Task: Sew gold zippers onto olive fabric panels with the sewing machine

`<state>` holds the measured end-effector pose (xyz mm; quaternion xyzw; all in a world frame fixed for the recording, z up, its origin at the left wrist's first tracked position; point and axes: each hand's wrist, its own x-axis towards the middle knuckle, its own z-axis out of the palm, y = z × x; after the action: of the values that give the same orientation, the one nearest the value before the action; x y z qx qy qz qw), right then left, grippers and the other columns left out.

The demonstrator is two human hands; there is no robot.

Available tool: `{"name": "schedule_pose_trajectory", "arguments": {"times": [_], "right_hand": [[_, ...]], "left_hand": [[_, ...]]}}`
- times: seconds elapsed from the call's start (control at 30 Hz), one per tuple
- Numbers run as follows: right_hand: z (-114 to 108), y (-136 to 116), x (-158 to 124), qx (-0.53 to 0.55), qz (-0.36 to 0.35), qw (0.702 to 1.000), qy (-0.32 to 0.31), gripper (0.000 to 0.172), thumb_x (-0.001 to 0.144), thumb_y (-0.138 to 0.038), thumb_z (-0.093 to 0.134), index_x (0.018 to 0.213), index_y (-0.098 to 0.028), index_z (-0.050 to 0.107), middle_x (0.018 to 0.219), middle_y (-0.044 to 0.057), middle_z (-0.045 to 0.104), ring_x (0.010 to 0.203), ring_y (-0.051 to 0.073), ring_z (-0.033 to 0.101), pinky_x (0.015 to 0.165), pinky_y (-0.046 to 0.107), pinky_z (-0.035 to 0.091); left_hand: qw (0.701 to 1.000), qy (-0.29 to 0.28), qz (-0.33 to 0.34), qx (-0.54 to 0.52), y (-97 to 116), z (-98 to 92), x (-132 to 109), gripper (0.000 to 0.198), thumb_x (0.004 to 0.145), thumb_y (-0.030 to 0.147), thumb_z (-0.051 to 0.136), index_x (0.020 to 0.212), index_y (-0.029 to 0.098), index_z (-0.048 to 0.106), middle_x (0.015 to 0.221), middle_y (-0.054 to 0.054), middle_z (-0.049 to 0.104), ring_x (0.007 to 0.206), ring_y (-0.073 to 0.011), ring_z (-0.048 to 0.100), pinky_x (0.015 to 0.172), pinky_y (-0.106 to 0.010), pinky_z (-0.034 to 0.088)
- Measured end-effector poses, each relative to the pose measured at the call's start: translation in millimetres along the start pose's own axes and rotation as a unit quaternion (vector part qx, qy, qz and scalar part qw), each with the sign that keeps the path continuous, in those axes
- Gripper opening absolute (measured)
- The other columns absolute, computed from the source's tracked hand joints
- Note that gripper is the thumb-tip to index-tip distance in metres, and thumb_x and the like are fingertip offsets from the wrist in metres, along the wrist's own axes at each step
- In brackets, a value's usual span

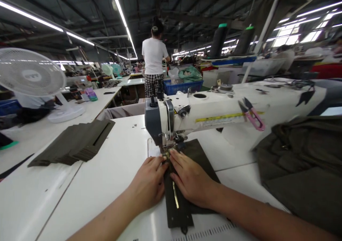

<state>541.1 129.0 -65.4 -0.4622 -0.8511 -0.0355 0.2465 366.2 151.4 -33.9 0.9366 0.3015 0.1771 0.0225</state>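
A dark olive fabric panel (204, 162) lies on the white table, its far end under the needle area of a white sewing machine (171, 118). A gold-toothed zipper (175, 194) runs along a narrow strip of it. My left hand (148, 184) is closed at the strip's left edge, thumb and fingers pinching the cloth just in front of the presser foot. Palm down, my right hand (192, 180) rests on the panel, its fingers stretched out beside the zipper. My fingers hide part of the zipper near the foot.
A stack of olive fabric pieces (72, 141) lies at left, near a white fan (32, 73). Pink-handled thread snips (252, 114) rest against the machine arm. Bulky dark cloth (301, 162) is heaped at right. A person (155, 55) stands beyond, beside a blue crate (183, 87).
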Motion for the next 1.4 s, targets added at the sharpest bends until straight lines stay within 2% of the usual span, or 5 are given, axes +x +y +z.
{"name": "schedule_pose_trajectory", "arguments": {"times": [0.23, 0.5, 0.7, 0.97, 1.4], "right_hand": [[3.0, 11.1, 11.7, 0.012, -0.004, 1.000, 0.016, 0.040, 0.082, -0.018, 0.041, 0.116, 0.000, 0.052, 0.120, 0.022, 0.053, 0.114, 0.028, 0.047, 0.098, 0.046, 0.039], [-3.4, 7.4, 2.9, 0.023, -0.007, 0.999, 0.027, 0.036, 0.082, -0.016, 0.041, 0.112, -0.003, 0.056, 0.121, 0.018, 0.054, 0.114, 0.026, 0.048, 0.098, 0.044, 0.039], [-0.7, 4.0, 2.1, 0.001, -0.011, 1.000, 0.019, 0.040, 0.081, -0.014, 0.038, 0.115, 0.000, 0.054, 0.122, 0.019, 0.053, 0.114, 0.027, 0.048, 0.097, 0.045, 0.040], [6.8, 12.4, 9.9, 0.018, -0.007, 0.998, 0.052, 0.036, 0.080, -0.014, 0.040, 0.111, -0.003, 0.055, 0.113, 0.020, 0.058, 0.106, 0.026, 0.054, 0.093, 0.044, 0.043], [11.8, 24.4, 31.1, 0.072, 0.055, 0.995, 0.044, 0.021, 0.082, -0.017, 0.044, 0.097, -0.016, 0.059, 0.094, 0.008, 0.062, 0.088, 0.021, 0.056, 0.080, 0.033, 0.043]], "left_hand": [[1.000, 0.005, 0.005, 0.017, -11.7, 8.9, 6.5, 0.041, 0.068, 0.010, 0.045, 0.108, 0.007, 0.055, 0.103, -0.016, 0.057, 0.100, -0.0267, 0.052, 0.089, -0.043, 0.044], [0.998, 0.052, 0.007, 0.036, 2.7, 12.7, -8.7, 0.034, 0.075, 0.007, 0.041, 0.103, 0.013, 0.058, 0.110, -0.015, 0.060, 0.092, -0.0234, 0.060, 0.082, -0.042, 0.050], [0.997, 0.067, 0.027, 0.038, 3.5, 12.8, -8.9, 0.031, 0.079, 0.007, 0.038, 0.101, 0.013, 0.058, 0.106, -0.012, 0.063, 0.100, -0.0223, 0.059, 0.099, -0.048, 0.038], [0.997, 0.067, 0.018, 0.030, -6.9, 16.4, -1.9, 0.031, 0.076, 0.005, 0.041, 0.102, 0.013, 0.057, 0.103, -0.011, 0.063, 0.101, -0.0202, 0.057, 0.101, -0.044, 0.036], [0.996, 0.078, -0.027, -0.017, -20.0, 20.5, 12.4, 0.022, 0.076, 0.008, 0.042, 0.087, 0.014, 0.060, 0.085, -0.010, 0.055, 0.084, -0.0218, 0.053, 0.075, -0.037, 0.051]]}}
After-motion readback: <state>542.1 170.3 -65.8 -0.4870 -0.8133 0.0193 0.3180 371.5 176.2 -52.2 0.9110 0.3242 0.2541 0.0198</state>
